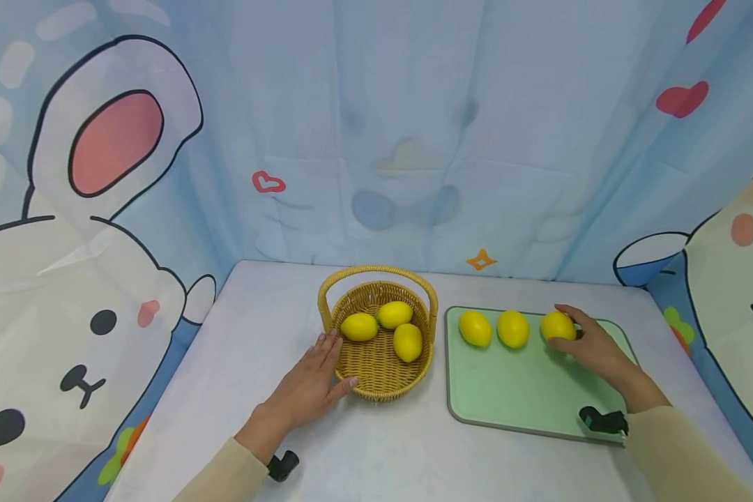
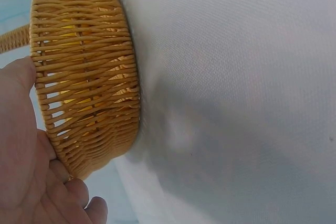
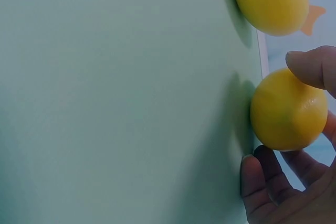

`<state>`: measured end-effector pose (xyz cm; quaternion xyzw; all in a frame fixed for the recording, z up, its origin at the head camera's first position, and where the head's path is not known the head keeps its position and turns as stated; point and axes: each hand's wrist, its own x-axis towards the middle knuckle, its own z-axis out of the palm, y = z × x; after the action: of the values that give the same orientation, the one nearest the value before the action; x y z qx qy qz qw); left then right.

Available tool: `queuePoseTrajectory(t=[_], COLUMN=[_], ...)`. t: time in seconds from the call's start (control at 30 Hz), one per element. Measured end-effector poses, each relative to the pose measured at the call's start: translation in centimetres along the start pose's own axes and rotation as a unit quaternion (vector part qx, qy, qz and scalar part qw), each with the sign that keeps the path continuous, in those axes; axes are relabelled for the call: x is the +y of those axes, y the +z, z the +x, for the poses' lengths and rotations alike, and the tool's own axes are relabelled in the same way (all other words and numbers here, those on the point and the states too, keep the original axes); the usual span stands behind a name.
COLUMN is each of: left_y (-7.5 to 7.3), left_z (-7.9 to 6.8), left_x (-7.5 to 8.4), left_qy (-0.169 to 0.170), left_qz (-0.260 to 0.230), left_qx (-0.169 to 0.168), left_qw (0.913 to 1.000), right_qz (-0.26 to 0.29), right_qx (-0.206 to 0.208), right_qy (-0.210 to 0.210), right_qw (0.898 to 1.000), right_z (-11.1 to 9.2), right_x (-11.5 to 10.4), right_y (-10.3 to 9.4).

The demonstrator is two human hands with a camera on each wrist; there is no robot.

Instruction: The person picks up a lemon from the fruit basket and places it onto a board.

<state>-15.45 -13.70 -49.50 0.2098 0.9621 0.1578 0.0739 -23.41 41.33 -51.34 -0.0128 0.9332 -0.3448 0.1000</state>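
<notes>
Both arms stretched forward, hands down low.
The left hand (image 1: 310,387) lies flat with straight fingers, palm down. The right hand (image 1: 592,346) reaches further out, fingers (image 3: 315,66) and thumb curled in a pinch; beige sleeves cover both forearms.

Beige long sleeves (image 1: 678,453); small black device, probably camera mount (image 1: 602,420), at each wrist.
</notes>
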Motion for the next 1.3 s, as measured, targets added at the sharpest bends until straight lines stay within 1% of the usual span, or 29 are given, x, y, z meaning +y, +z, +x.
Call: queuePoseTrajectory(t=[0.4,0.63,0.97,1.3], left_y=[-0.03,0.10,0.16,-0.02], left_z=[-0.02,0.02,0.06,0.01], left_x=[0.05,-0.07,-0.07,0.05], left_qy=[0.001,0.001,0.000,0.003], left_qz=[0.003,0.003,0.000,-0.004], left_qx=[0.000,0.001,-0.001,0.006], left_qw=[1.0000,1.0000,1.0000,1.0000], right_qz=[-0.001,0.001,-0.009,0.002], right_qx=[0.010,0.012,0.022,0.009], right_qy=[0.007,0.020,0.017,0.013], right_qw=[1.000,1.000,1.000,1.000], right_z=[-0.07,-0.20,-0.34,-0.14], right_x=[0.10,-0.09,0.02,0.26], right_y=[-0.06,-0.19,-0.24,-0.07])
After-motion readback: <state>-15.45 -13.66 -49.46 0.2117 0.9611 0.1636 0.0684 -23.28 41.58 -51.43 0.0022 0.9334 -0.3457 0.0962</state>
